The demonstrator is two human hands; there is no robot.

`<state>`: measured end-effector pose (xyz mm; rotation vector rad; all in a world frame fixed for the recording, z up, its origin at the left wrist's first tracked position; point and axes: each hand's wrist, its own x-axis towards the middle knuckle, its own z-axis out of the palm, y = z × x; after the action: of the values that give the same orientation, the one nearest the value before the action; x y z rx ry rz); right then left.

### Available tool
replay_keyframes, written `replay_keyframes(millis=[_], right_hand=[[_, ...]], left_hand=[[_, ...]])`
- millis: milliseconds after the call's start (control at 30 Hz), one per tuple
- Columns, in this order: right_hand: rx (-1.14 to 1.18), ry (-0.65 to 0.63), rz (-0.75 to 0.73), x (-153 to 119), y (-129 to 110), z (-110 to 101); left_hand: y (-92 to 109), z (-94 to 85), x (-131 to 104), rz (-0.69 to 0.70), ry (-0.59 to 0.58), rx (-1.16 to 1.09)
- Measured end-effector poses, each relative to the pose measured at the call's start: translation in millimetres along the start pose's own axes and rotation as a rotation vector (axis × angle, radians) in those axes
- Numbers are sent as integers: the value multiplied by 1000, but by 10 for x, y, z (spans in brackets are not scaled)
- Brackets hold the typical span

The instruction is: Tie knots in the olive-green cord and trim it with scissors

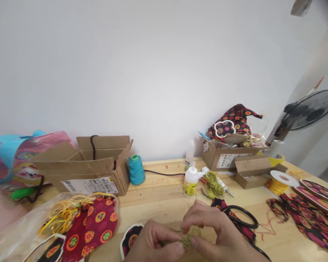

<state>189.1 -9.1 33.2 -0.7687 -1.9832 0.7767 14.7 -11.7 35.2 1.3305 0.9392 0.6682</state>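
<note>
At the near edge of the wooden table, my left hand (164, 242) pinches a small bunch of olive-green cord (186, 241) between thumb and fingers. My right hand (211, 231) grips the same cord from the other side, and a thin loop of it stands up between the two hands. Partly behind my left hand lies a flower-shaped patterned piece with a white rim (130, 238). Black-handled scissors (243, 217) rest on dark patterned fabric to the right of my right hand. Beyond the hands is a skein of olive cord (214, 183).
A white-and-yellow glue bottle (190, 182) and a teal thread cone (137, 170) stand farther back. Cardboard boxes (90, 178) line the wall. Patterned red fabric (94, 223) and yellow cords lie left; a yellow spool (278, 183) and fabric strips (300, 218) lie right.
</note>
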Motion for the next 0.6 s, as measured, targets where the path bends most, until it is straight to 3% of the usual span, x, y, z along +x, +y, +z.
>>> replay_keyframes(millis=[300,467,600], right_hand=[[-1,14,-48,-10,31,20],[-104,26,-103,-7,56,24],[-164,39,-178,-4,27,20]], left_hand=[[-30,-4,8,-68,37,6],[-5,-16,19,-37,-39,47],[-11,-16,8,-56,22,90]])
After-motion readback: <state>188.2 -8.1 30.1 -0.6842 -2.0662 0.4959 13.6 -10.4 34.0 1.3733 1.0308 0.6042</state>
